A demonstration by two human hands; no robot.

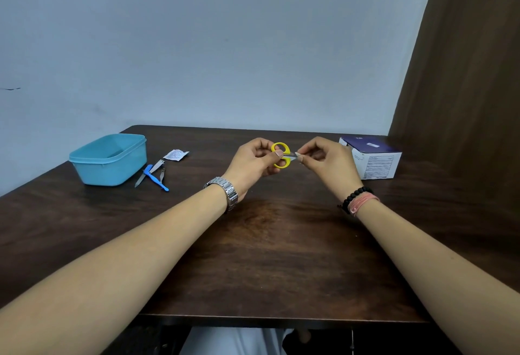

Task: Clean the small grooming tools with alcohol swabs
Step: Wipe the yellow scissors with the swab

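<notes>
**A:** Where are the scissors (281, 155) right now?

**B:** Off the table (267, 256), between the two hands. The left hand (254, 159) grips the yellow handles, thumb pressed across the top and fingers curled behind the loops. The blades point toward the right hand (323, 160), whose thumb and forefinger pinch a small white swab (298, 154) onto the blade tips.

**A:** So what could go wrong?

**B:** I'd judge the main risk is the pinch itself. The fingertips sit right at the points with only the swab between; a hard pull along the edge could slice through it and nick a finger. Whether the blades are fully closed is too small to tell.

**A:** Anything else?

**B:** The swab is tiny and could slip out of the pinch. Also the other tools (153, 176), well off to the left of the left fingers beside the blue tub (109, 157), look untouched, and one swab may dry out before reaching them. The box (371, 162) lies just beyond the right knuckles.
</notes>
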